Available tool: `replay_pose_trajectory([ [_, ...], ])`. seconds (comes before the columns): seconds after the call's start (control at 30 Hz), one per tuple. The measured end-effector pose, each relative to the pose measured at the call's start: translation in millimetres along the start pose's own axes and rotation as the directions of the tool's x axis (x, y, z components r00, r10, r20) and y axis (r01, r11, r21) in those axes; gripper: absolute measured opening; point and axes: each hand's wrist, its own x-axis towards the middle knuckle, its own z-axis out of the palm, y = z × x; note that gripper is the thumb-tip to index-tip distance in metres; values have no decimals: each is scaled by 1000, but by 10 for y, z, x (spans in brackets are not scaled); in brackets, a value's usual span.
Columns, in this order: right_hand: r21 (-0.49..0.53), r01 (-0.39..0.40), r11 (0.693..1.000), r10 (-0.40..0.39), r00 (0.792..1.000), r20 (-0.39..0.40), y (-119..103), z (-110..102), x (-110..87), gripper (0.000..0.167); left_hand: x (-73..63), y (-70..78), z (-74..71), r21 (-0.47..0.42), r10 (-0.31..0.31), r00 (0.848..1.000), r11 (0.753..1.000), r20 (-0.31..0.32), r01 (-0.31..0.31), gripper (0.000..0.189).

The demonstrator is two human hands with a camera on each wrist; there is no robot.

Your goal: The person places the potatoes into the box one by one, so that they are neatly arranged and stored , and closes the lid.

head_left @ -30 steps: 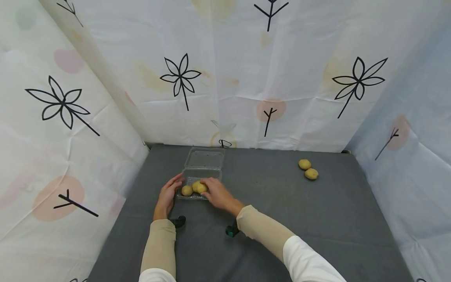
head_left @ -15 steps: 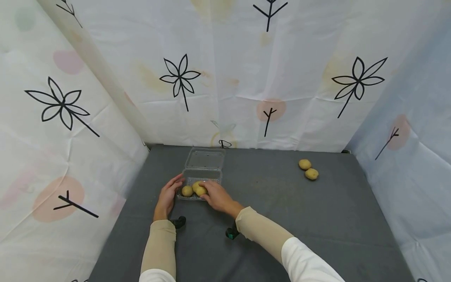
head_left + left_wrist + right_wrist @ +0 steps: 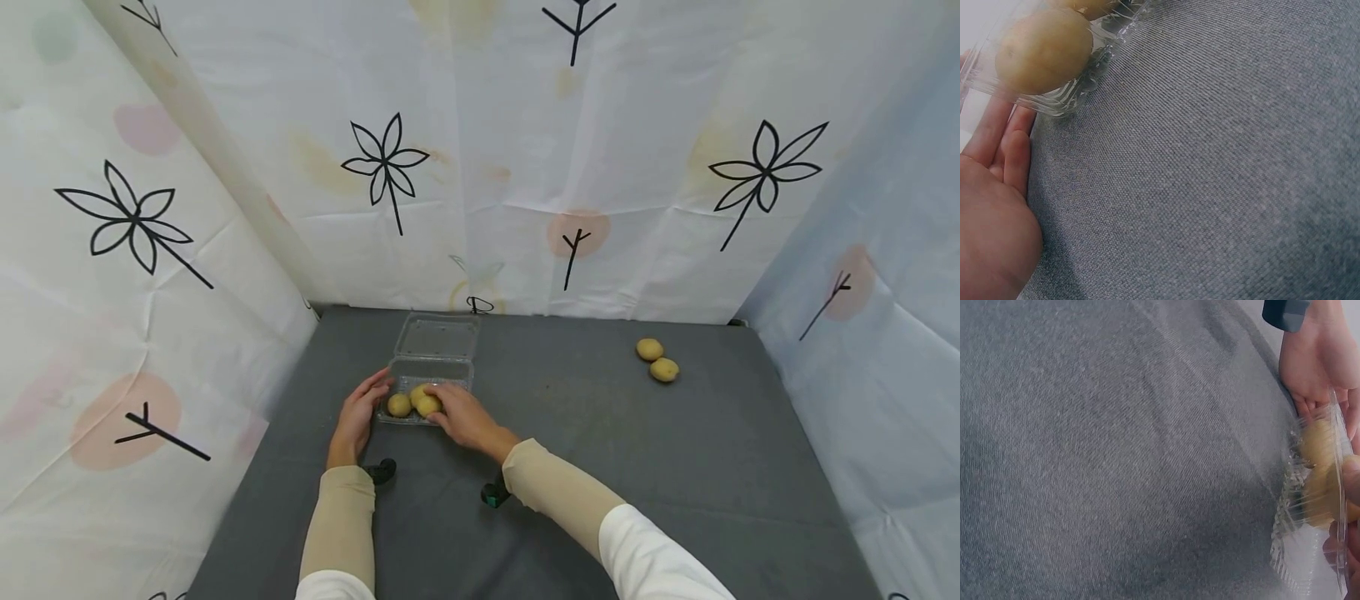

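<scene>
A clear plastic clamshell container (image 3: 431,370) lies with its lid (image 3: 437,337) folded back, away from me. In its base, a potato (image 3: 399,406) sits at the left, and another potato (image 3: 417,392) is partly covered by the one beside it. My right hand (image 3: 468,419) holds that third potato (image 3: 428,407) between thumb and fingers at the right side of the base. Along the container's left wall rests my left hand (image 3: 357,423), its fingers extended. The left wrist view shows those fingers (image 3: 991,131) against the plastic, close to the left potato (image 3: 1044,51).
Two more potatoes, a rear one (image 3: 649,350) and a nearer one (image 3: 664,370), lie together at the back right of the grey table (image 3: 600,467). Patterned white curtains (image 3: 495,167) close off the back and both sides.
My right hand has shifted very slightly left and down with the potato it holds. The left hand and the container stay where they were.
</scene>
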Motion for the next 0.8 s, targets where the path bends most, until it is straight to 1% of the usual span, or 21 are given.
replay_pose_trajectory([
  [0.3,11,3,1000,-3,1000,-6,36,-11,5,48,-23,12,12,7,3,1000,1000,-2,-3,45],
  [0.43,5,17,1000,-17,1000,6,30,-54,1,48,-28,30,22,0,-2,1000,1000,1,2,44],
  [0.6,27,33,999,-34,999,28,16,-123,-14,49,-31,29,11,1,8,1000,1000,17,-8,44],
  [0.8,34,50,998,-51,998,27,5,-216,-41,50,-32,16,-4,8,11,1000,1000,26,-11,45],
])
